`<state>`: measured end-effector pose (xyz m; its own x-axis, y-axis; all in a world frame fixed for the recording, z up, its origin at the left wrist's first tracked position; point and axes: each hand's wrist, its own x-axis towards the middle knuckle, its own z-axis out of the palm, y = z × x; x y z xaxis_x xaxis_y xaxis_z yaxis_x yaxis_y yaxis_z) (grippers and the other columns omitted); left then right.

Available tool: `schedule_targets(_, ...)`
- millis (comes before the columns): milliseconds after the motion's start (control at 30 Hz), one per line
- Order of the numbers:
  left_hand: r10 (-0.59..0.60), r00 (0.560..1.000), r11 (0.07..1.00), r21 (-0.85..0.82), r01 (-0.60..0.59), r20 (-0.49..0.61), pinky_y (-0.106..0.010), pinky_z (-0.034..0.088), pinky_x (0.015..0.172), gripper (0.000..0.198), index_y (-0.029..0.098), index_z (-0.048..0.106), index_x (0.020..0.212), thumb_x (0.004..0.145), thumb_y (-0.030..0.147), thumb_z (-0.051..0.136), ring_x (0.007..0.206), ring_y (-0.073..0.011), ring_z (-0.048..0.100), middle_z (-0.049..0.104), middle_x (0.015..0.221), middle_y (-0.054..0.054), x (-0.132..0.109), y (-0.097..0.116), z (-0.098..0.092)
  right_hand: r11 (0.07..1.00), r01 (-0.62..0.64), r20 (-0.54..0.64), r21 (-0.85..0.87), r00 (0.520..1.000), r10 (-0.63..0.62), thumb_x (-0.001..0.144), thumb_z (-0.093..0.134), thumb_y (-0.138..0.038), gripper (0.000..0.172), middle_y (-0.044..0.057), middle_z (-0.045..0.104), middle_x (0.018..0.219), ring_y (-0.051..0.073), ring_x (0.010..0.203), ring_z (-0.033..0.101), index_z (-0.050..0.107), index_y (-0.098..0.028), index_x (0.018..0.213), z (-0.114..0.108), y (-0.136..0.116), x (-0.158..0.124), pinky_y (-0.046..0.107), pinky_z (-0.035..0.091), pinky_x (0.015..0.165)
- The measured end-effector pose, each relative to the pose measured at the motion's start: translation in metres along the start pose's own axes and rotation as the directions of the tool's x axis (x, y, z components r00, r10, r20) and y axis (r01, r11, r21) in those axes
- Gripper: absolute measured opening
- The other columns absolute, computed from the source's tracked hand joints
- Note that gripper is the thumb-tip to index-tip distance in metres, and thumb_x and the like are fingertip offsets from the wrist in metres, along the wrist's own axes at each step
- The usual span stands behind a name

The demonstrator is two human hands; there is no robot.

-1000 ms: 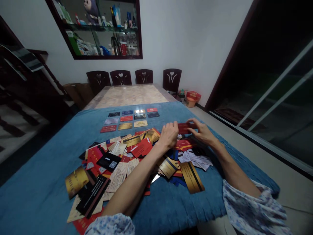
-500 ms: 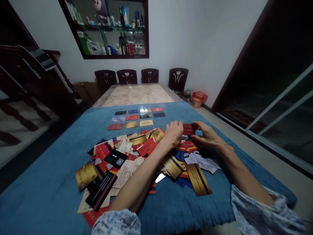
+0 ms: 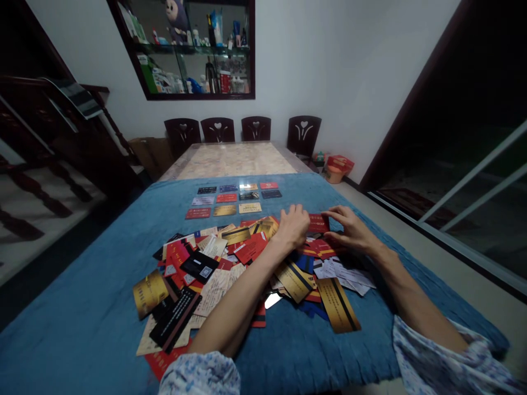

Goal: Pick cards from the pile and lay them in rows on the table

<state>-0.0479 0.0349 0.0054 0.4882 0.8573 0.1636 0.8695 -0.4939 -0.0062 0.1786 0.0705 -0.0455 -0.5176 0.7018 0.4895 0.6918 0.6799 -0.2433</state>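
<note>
Both of my hands hold one red card [image 3: 318, 223] by its ends, just above the far right part of a loose pile of cards [image 3: 247, 269]. My left hand [image 3: 293, 226] pinches the card's left end with curled fingers. My right hand [image 3: 351, 229] grips its right end. The pile mixes red, gold, black, white and blue cards on a blue cloth [image 3: 82, 307]. Beyond the pile, several cards lie in neat rows [image 3: 233, 198].
The blue cloth covers the near half of a long table; bare marble tabletop [image 3: 230, 159] lies beyond it. Dark chairs [image 3: 242, 129] line the far end. A glass wall cabinet [image 3: 193, 49] hangs above. A red box [image 3: 338, 164] sits on the floor at right.
The camera view has shifted slightly, so everything sits a little further right in the frame. Both hands keep hold of the red card above the pile, nearly in the same place.
</note>
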Motion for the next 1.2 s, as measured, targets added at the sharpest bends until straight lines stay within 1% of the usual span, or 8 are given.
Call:
schedule_targets(233,0.025,1.0,1.0,0.012,-0.025,0.017,-0.045,0.045,0.094,0.034,0.01,0.056,0.117,0.083,0.011,0.06,0.119,-0.0302,0.048,0.054,0.125,-0.019,0.0,-0.002,0.002,1.0,0.022,0.035,-0.001,0.999,-0.022,0.085,0.063,-0.044,0.048,0.014,0.06,0.116,0.032,0.107,0.057,0.062,-0.025,0.129,-0.002,-0.003,0.001,0.05,0.051,0.092)
schedule_targets(500,0.022,0.999,1.0,0.012,-0.022,0.025,-0.046,0.045,0.095,0.027,0.012,0.057,0.114,0.087,0.014,0.056,0.12,-0.0306,0.048,0.055,0.126,-0.018,-0.004,-0.008,-0.007,0.999,0.033,0.029,0.028,0.999,-0.034,0.085,0.063,-0.051,0.048,0.014,0.061,0.11,0.03,0.103,0.059,0.065,-0.022,0.124,-0.002,-0.007,0.006,0.047,0.052,0.089)
schedule_targets(600,0.023,0.999,1.0,0.007,-0.023,0.028,-0.046,0.046,0.095,0.026,0.012,0.057,0.114,0.089,0.019,0.056,0.121,-0.0309,0.048,0.055,0.126,-0.018,-0.005,-0.014,-0.011,0.998,0.04,0.024,0.042,0.999,-0.041,0.084,0.065,-0.052,0.048,0.013,0.062,0.108,0.03,0.1,0.059,0.067,-0.023,0.122,-0.002,-0.011,0.012,0.046,0.052,0.088)
schedule_targets(667,0.022,0.999,1.0,0.012,-0.022,0.038,-0.046,0.045,0.096,0.028,0.012,0.057,0.114,0.089,0.023,0.059,0.121,-0.0314,0.048,0.055,0.126,-0.018,-0.005,-0.019,-0.014,0.997,0.05,0.025,0.051,0.998,-0.051,0.083,0.067,-0.052,0.048,0.013,0.062,0.107,0.029,0.099,0.059,0.068,-0.023,0.12,-0.003,-0.014,0.018,0.045,0.052,0.087)
schedule_targets(833,0.009,0.999,0.999,0.038,-0.011,0.038,-0.045,0.045,0.096,0.03,0.012,0.058,0.115,0.086,0.02,0.061,0.122,-0.031,0.048,0.054,0.126,-0.017,-0.012,-0.036,-0.023,0.997,0.058,0.041,0.054,0.997,-0.06,0.08,0.071,-0.051,0.048,0.012,0.061,0.101,0.029,0.094,0.06,0.07,-0.021,0.118,-0.001,-0.028,0.036,0.042,0.051,0.083)
schedule_targets(1033,-0.014,0.998,1.0,0.021,0.013,0.062,-0.045,0.045,0.097,0.036,0.014,0.059,0.111,0.085,0.038,0.065,0.12,-0.0329,0.049,0.055,0.123,-0.016,-0.037,-0.063,-0.039,0.988,0.121,0.074,0.094,0.989,-0.128,0.079,0.073,-0.053,0.051,0.01,0.06,0.1,0.026,0.093,0.058,0.069,-0.022,0.119,0.008,-0.052,0.061,0.039,0.049,0.082)
schedule_targets(1133,-0.041,0.997,0.999,0.023,0.039,0.073,-0.044,0.045,0.096,0.029,0.016,0.059,0.109,0.085,0.031,0.064,0.117,-0.0311,0.05,0.055,0.123,-0.015,-0.052,-0.078,-0.044,0.979,0.163,0.092,0.12,0.98,-0.175,0.078,0.076,-0.051,0.051,0.01,0.059,0.099,0.026,0.095,0.057,0.069,-0.019,0.118,0.016,-0.066,0.076,0.039,0.049,0.082)
schedule_targets(1200,-0.058,0.996,0.998,0.026,0.057,0.068,-0.043,0.046,0.094,0.027,0.017,0.058,0.11,0.084,0.024,0.062,0.115,-0.0299,0.051,0.055,0.124,-0.014,-0.062,-0.089,-0.046,0.976,0.18,0.099,0.123,0.976,-0.193,0.077,0.077,-0.047,0.048,0.01,0.058,0.099,0.026,0.094,0.057,0.069,-0.019,0.116,0.022,-0.076,0.086,0.039,0.049,0.081)
